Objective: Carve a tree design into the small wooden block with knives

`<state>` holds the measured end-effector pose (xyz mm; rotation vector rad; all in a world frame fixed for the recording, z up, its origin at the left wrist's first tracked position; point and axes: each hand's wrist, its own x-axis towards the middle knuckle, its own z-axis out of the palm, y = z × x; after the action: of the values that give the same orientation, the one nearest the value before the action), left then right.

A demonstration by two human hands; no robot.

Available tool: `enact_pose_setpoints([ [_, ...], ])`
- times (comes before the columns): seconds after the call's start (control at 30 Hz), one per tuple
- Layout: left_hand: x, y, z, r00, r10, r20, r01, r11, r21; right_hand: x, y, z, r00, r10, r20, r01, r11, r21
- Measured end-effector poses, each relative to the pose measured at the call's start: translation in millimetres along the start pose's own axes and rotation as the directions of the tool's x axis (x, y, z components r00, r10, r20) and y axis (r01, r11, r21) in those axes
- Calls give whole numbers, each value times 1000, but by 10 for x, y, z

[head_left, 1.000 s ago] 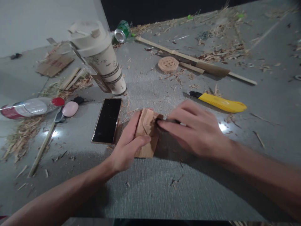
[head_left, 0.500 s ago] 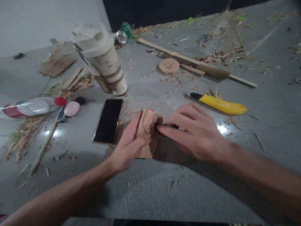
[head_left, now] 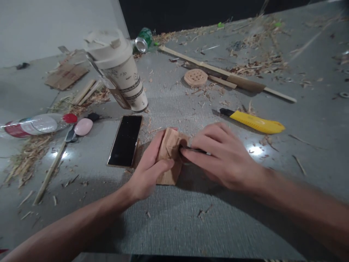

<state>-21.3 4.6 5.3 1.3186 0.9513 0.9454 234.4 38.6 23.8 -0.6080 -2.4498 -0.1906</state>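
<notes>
Left hand (head_left: 148,165): wrapped round the block (head_left: 169,145), thumb over it.
Right hand (head_left: 225,156): fingers pinched on a slim dark tool (head_left: 197,149), its end at the block's right side.
Block: near middle, right of the phone (head_left: 125,140).
Knife (head_left: 256,122): beyond the right hand.

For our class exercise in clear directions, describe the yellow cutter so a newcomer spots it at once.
On the grey table, find the person's right hand. Just beyond lies the cutter, blade end pointing left. Its bright yellow handle sets it apart from the tan shavings.
</notes>
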Motion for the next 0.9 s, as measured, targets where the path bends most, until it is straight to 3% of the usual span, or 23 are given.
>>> enact_pose_setpoints([
  [0.17,10,2,2,1000,14,-3,-14,999,31,-7,-2,-1,994,78,-78,-85,993,-84],
  [0.3,12,-1,1,1000,8,-11,-7,999,33,-2,-20,7,1000,20,4,-20,1000,4],
  [0.43,4,-4,7,1000,15,-11,-15,1000,21,-2,-8,16,996,63,-61,-67,997,-50],
  [0.57,1,-8,13,1000,1,-11,-1,1000,26,1,0,9,1000,-1,-14,1,1000,-8],
  [0.7,10,-10,6,1000,17,-3,-17,1000,15,5,3,-1,995,75,-63,-78,995,-54],
  [0.83,9,-2,-3,1000,4,-3,-4,1000,29,7,-3,-2,1000,6,-17,-6,1000,7],
  [0.9,5,-3,2,1000,2,-5,-1,1000,25,0,-7,6,998,47,-48,-48,999,-25],
])
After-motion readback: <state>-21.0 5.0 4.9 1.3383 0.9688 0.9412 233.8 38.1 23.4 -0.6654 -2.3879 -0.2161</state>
